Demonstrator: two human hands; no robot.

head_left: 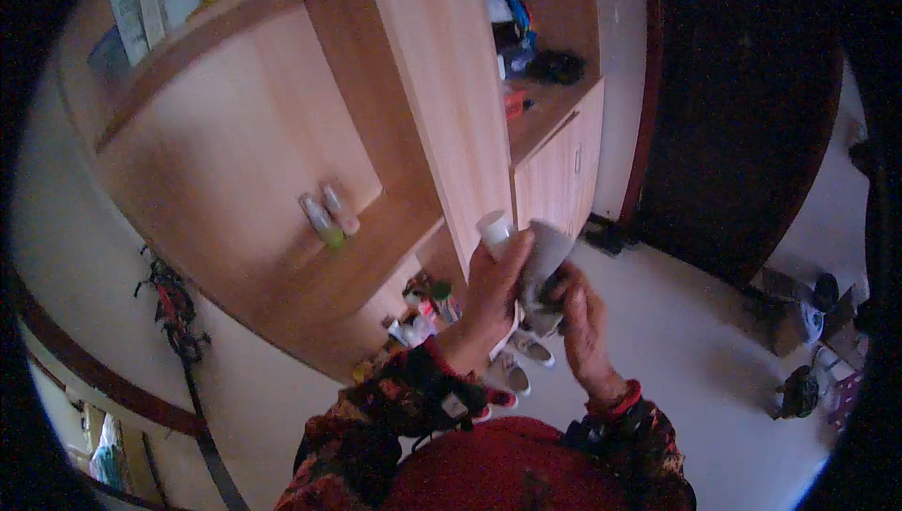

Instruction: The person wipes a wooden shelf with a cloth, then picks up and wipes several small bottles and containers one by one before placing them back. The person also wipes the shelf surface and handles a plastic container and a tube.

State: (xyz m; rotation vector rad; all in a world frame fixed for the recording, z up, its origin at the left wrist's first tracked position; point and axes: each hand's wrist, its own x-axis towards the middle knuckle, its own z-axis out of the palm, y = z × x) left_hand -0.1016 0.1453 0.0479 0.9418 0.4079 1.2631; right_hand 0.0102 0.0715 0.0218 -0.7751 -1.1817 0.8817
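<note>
In front of the cabinet, my two hands are close together at the middle of the view. My left hand (487, 297) is closed around a grey cup-like piece (547, 250) that widens toward its top. A small white cylinder (493, 226) sticks up beside the thumb of that hand. My right hand (584, 321) is curled against the lower right side of the grey piece. Between the hands, below the grey piece, is something dark grey and crumpled (539, 293), too blurred to name. What my right fingers grip is hidden.
Two small bottles (324, 217) stand on the wooden cabinet's shelf (310, 267) at left. Several shoes (512, 375) lie on the floor below my hands. A dark door (733, 107) is at right, with boxes and bags (803, 389) on the floor near it.
</note>
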